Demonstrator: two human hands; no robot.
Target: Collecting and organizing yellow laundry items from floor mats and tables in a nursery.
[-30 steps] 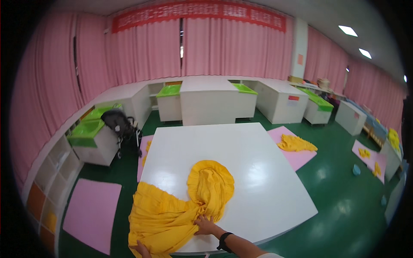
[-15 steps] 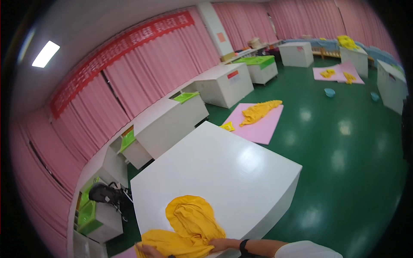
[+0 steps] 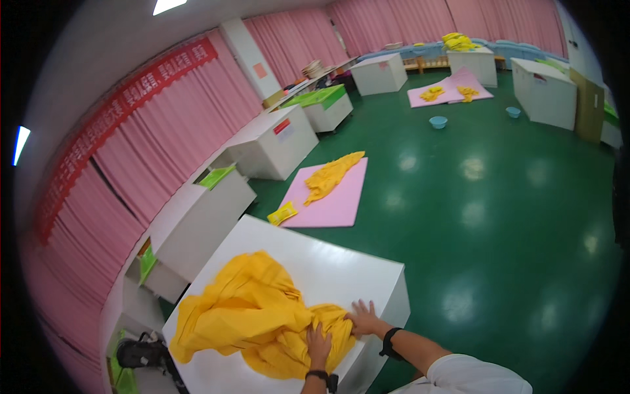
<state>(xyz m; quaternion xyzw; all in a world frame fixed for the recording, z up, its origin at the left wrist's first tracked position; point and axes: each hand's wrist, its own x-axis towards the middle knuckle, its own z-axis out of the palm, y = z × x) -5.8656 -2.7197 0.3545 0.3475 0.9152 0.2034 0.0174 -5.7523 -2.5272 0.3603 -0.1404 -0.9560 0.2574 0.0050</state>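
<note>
Yellow cloth (image 3: pixel 252 315) lies in a crumpled heap on the white desk (image 3: pixel 341 269), toward the edge nearest the person, spread loosely from the middle of the top toward the left side; no flat panel or clean fold line shows anywhere in it, so the work on it looks early, with smoothing and any folding all left to do (judgement from the bunching alone); left hand (image 3: pixel 319 344) rests on the near part of the cloth, fingers pointing away from the body, pressing or lightly pinching the fabric; whether the fingers are closed on a fold cannot be told at this size; right hand (image 3: pixel 363 318) lies open with fingers splayed, palm down on the cloth's right margin just where it meets the bare desk top; both wrists carry dark bands. Hidden or poor: the near edge of the cloth appears to hang over the desk edge, cut off by the forearms; the shape of the garment or sheet is not readable; the fisheye bends the desk edges; a pink mat (image 3: pixel 335 197) on the green floor (image 3: pixel 499 217) beyond holds another yellow cloth, detail too small.
</note>
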